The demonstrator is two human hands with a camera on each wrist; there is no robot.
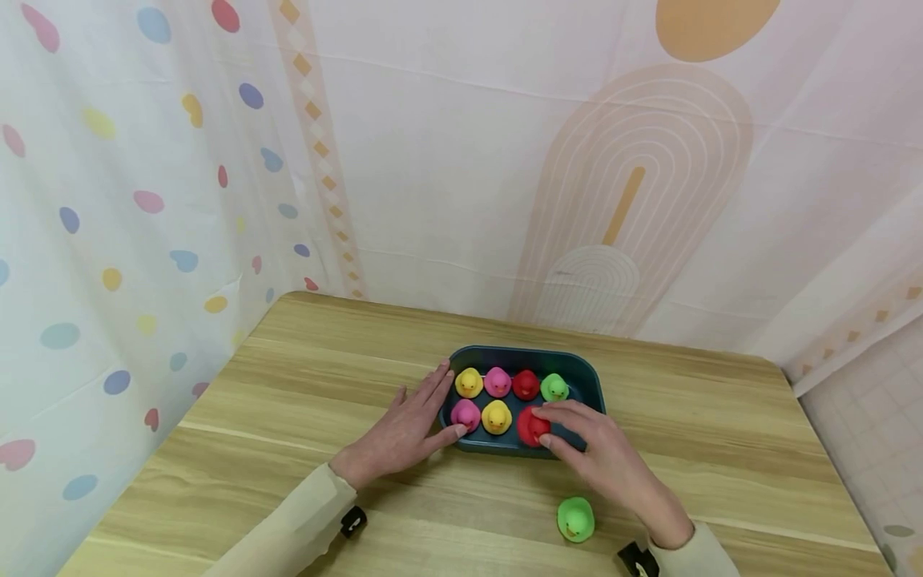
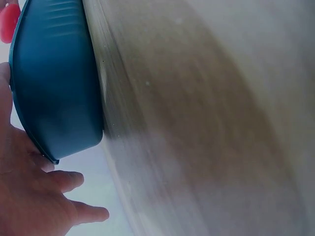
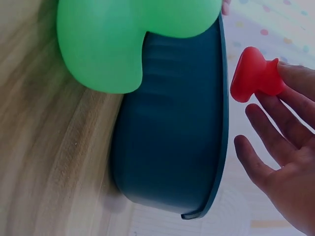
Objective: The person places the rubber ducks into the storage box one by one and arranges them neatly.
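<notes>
A dark teal tray (image 1: 590, 377) holds small rubber ducks. Along its back lie a yellow duck (image 1: 469, 383), a pink duck (image 1: 497, 381), a red duck (image 1: 525, 385) and a green duck (image 1: 554, 388). In front are another pink duck (image 1: 465, 415) and another yellow duck (image 1: 496, 417). My right hand (image 1: 609, 449) pinches a second red duck (image 3: 256, 76) between thumb and fingers, just above the tray's rim. My left hand (image 1: 404, 429) rests against the tray's left end, fingers extended, thumb at the near rim.
A second green duck (image 1: 575, 519) sits on the wooden table (image 1: 274, 425), in front of the tray and near my right wrist. It looms large in the right wrist view. Patterned curtains (image 1: 433, 160) hang behind the table and on its left.
</notes>
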